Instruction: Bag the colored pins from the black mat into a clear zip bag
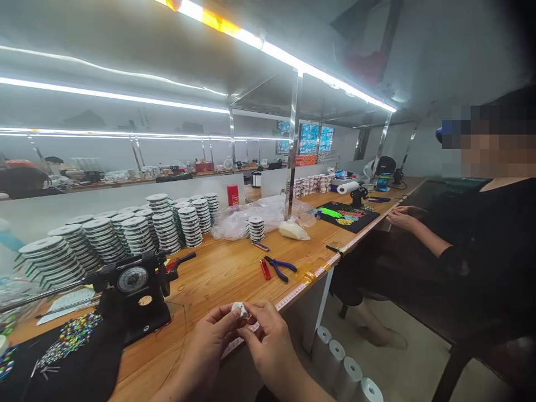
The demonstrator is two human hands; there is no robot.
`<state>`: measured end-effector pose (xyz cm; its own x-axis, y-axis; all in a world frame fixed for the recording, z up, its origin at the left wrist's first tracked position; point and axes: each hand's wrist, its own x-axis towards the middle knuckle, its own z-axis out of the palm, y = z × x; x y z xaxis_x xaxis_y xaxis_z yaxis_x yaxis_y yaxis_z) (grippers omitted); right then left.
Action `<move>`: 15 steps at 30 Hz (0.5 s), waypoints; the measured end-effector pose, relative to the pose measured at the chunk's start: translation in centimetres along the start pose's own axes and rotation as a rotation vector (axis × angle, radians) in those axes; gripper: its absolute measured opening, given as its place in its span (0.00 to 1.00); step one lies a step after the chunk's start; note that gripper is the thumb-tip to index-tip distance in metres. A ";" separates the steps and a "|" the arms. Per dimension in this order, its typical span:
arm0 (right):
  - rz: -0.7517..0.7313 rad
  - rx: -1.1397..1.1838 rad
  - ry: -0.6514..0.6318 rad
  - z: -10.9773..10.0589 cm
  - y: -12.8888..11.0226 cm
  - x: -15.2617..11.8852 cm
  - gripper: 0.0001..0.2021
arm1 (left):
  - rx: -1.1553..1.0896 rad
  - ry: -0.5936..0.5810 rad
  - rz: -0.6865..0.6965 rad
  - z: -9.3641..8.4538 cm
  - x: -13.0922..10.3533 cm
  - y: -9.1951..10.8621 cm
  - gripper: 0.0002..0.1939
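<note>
At the table's front edge, a small white piece [239,307] with an uneven outline sits between the fingertips of both my hands. My left hand [209,340] is closed, its thumb and fingers pinching this piece. From the other side my right hand [268,338] closes with its fingertips against the piece; what lies under its thumb is too small to make out. A thin dark thread or wire [184,324] curves over the wood left of my hands. Beyond them lie blue-handled pliers [281,268] and a red lighter [265,269].
A black hand-cranked winding machine [138,290] stands left, near a black mat [79,363] bearing colourful beads. Stacked white spools [167,226] line the back. A metal post [292,162] rises from the table. At right sits another person [481,251]; white rolls [352,374] stand below.
</note>
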<state>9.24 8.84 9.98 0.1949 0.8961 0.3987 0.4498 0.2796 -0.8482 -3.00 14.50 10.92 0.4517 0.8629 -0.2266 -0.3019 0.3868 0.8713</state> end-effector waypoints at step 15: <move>-0.257 -0.511 -0.140 0.4 2.0 4.1 0.10 | -0.193 0.067 -0.088 -1.6 -1.7 -1.6 0.30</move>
<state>10.61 13.19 9.80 -0.0767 0.8683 0.4901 0.8371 0.3231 -0.4415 -4.63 12.95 9.22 0.4287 0.8403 -0.3320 -0.4219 0.5111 0.7489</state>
